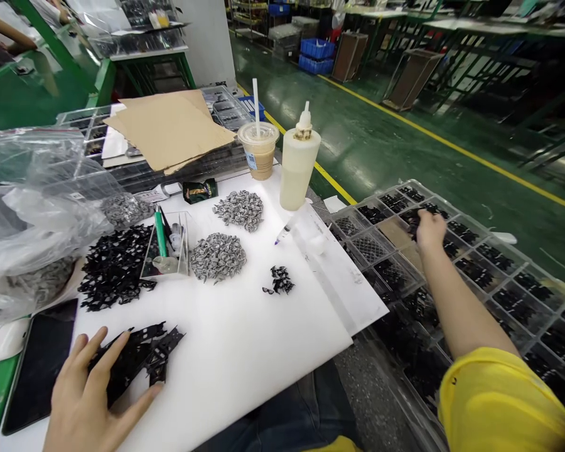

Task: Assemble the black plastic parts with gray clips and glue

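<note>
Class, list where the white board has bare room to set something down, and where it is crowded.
Bare: the near stretch between the black strips under the left hand and the board's right edge, below the small black pile. Crowded: far left, black heap and grey piles.

white board [245, 339] | black parts [115, 267] | grey piles [218, 256] | bottle [299, 164] | cup [258, 150]

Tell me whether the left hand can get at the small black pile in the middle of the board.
Probably yes: the left hand rests on black parts frames, and only bare white board lies between it and the small black pile.
</note>
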Action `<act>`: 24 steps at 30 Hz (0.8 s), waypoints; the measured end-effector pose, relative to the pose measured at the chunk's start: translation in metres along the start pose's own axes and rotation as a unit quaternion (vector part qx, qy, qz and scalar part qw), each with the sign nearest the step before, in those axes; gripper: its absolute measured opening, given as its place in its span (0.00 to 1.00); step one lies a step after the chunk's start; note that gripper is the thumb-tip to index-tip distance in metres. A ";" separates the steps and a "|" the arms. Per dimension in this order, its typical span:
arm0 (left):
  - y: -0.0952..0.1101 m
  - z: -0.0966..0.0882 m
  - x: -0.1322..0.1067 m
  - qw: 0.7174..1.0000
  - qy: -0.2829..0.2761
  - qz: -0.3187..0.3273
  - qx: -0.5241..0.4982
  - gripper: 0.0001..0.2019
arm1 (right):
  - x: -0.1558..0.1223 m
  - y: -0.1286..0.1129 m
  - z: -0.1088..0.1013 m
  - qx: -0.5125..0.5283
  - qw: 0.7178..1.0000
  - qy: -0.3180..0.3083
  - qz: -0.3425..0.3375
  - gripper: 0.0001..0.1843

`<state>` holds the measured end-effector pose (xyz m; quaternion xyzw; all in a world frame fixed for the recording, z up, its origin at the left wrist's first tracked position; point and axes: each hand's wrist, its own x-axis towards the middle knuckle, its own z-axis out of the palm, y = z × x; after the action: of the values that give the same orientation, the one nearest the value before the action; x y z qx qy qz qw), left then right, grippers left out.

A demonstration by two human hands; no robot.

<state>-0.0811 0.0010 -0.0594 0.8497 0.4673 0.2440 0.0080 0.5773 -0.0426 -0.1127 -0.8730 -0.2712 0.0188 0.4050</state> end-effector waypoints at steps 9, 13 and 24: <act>0.005 -0.001 -0.005 0.999 -0.006 0.011 0.050 0.37 | -0.179 -0.153 -0.046 0.150 0.967 -0.123 -0.168 0.30; 0.008 -0.003 -0.009 0.998 0.017 -0.056 0.033 0.34 | -0.262 -0.230 -0.006 0.193 0.821 -0.403 -0.355 0.16; -0.008 -0.008 -0.021 0.959 0.090 -0.169 -0.210 0.25 | -0.392 -0.317 0.114 0.130 0.664 -0.348 -0.649 0.17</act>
<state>-0.1002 -0.0133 -0.0630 0.7119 0.5410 0.4077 0.1853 0.0695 0.0118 -0.0354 -0.3438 -0.8853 0.0884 0.3005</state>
